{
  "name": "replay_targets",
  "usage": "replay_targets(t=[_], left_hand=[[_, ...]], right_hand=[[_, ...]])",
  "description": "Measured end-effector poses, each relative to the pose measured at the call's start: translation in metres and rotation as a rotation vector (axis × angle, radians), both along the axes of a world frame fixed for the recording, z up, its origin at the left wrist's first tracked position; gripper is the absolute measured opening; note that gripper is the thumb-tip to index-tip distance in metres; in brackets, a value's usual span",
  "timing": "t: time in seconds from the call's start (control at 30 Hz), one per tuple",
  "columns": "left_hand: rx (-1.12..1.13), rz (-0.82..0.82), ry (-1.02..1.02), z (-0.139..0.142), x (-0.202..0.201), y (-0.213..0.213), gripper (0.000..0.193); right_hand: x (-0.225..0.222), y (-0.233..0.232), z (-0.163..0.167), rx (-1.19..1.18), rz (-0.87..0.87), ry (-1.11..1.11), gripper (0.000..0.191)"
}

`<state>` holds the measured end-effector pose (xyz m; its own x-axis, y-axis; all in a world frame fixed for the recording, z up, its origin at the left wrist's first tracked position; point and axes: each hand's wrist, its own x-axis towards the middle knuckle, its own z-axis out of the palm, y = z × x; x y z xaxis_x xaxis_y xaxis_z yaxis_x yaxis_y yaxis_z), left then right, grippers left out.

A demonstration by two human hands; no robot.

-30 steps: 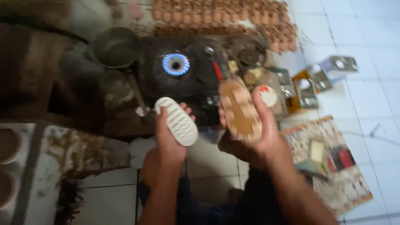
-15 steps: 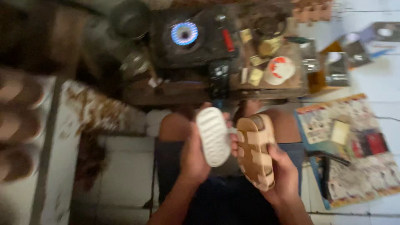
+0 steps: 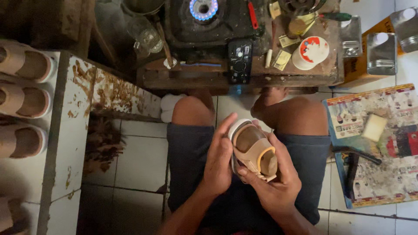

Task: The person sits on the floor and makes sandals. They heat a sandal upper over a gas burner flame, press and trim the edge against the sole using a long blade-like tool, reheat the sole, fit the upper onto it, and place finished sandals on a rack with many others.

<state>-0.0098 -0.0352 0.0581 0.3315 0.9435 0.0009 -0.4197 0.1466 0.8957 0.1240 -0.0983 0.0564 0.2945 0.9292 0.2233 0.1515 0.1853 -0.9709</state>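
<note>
Here, both hands' fingers grip a tan sandal (image 3: 254, 150); a red-and-white round lid (image 3: 310, 52) lies on the bench.

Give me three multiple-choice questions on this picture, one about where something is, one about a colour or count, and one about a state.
1. Where is the tan sandal?
A. On the workbench
B. Between both hands, over the lap
C. On the floor tiles

2. How many sandals lie fully in view on the white shelf at the side?
A. Three
B. One
C. Six

3. What state is the gas burner in?
A. Covered by a pot
B. Unlit
C. Lit

Answers: 1 B, the left hand and right hand clasp it above the shorts; 2 A, three lie in a row; 3 C, a blue flame ring shows.
</note>
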Motion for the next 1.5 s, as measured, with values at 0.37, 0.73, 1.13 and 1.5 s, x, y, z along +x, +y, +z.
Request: replay_targets(t=[0.37, 0.73, 1.13, 1.5], left_hand=[[-0.100, 0.026, -0.123, -0.013, -0.001, -0.010, 0.057], [0.065, 0.026, -0.088, -0.023, -0.010, -0.031, 0.052], [0.119, 0.004, -0.081, -0.024, -0.012, -0.036, 0.053], [0.185, 0.017, -0.089, -0.022, -0.015, -0.034, 0.048]], right_hand=[[-0.009, -0.004, -0.008, -0.077, 0.003, -0.050, 0.087], [-0.019, -0.003, 0.021, 0.177, 0.015, -0.308, 0.083], [-0.019, -0.005, 0.024, 0.175, 0.011, -0.344, 0.083], [-0.022, -0.005, 0.021, 0.189, 0.015, -0.355, 0.083]])
